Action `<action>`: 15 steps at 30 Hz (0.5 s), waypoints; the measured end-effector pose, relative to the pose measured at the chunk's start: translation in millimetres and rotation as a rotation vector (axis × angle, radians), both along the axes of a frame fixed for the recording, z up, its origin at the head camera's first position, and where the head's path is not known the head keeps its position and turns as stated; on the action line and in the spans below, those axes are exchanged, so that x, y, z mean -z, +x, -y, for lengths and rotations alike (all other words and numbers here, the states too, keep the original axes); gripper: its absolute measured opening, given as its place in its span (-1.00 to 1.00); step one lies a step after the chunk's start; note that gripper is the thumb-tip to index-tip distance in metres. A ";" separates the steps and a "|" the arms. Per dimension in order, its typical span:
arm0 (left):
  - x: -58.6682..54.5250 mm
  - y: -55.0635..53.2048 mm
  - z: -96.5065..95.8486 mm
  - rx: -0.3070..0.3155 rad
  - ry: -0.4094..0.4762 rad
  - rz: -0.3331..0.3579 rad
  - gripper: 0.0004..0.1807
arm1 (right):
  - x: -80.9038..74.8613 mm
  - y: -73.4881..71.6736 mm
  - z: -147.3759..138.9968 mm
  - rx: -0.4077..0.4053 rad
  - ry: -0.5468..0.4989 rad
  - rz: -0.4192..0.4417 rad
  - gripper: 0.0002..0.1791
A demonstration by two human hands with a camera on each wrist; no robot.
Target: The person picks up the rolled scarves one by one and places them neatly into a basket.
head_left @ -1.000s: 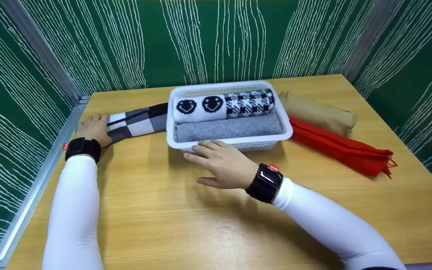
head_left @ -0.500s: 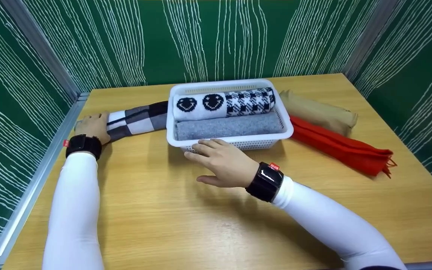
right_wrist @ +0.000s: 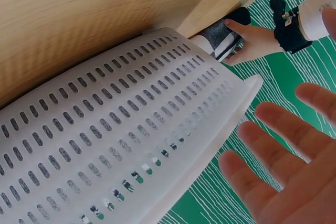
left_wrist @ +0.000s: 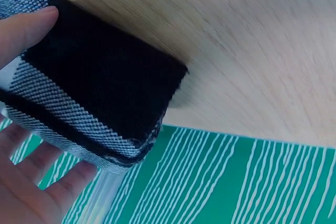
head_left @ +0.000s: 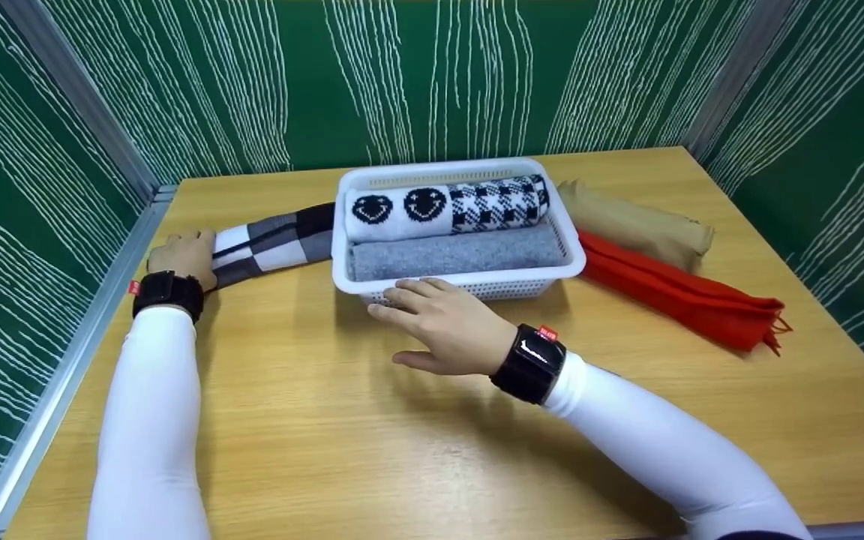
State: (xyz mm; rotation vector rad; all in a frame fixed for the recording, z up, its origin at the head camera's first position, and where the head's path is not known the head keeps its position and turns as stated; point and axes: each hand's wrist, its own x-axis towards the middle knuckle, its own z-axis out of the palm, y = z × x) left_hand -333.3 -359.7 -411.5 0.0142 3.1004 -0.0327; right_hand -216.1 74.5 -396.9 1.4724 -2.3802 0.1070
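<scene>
At the table's left side my left hand (head_left: 181, 259) grips the end of a folded black, grey and white checked scarf (head_left: 274, 244). In the left wrist view the thumb lies on one side of the scarf (left_wrist: 100, 77) and the fingers are at the other. Its far end meets the left side of a white plastic basket (head_left: 469, 289); that end is hidden there. My right hand (head_left: 447, 328) is spread, fingers extended, by the basket's front rim. Whether it touches the basket is unclear. Inside lie a rolled white-and-black patterned knit (head_left: 402, 217) and a grey roll (head_left: 454, 255).
Right of the basket, a folded red scarf (head_left: 679, 296) with fringe lies in front of a tan folded cloth (head_left: 638, 225). The wooden table (head_left: 342, 442) is bounded by green, white-streaked walls (head_left: 469, 82) at the back and sides.
</scene>
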 end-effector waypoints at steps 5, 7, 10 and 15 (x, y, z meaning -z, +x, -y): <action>1.8 4.0 4.9 0.013 -0.036 0.004 -0.36 | 2.2 -0.8 0.9 -0.001 -0.005 0.000 -0.21; 1.4 5.4 7.2 0.024 -0.045 0.002 -0.38 | 3.3 -1.8 0.8 0.001 -0.006 -0.002 -0.21; -0.8 8.4 9.0 0.045 -0.052 -0.007 -0.44 | 4.2 -3.1 0.8 0.002 -0.005 -0.005 -0.21; -4.5 13.4 10.5 0.064 -0.054 0.006 -0.52 | 3.6 -3.1 1.3 0.000 -0.003 -0.011 -0.21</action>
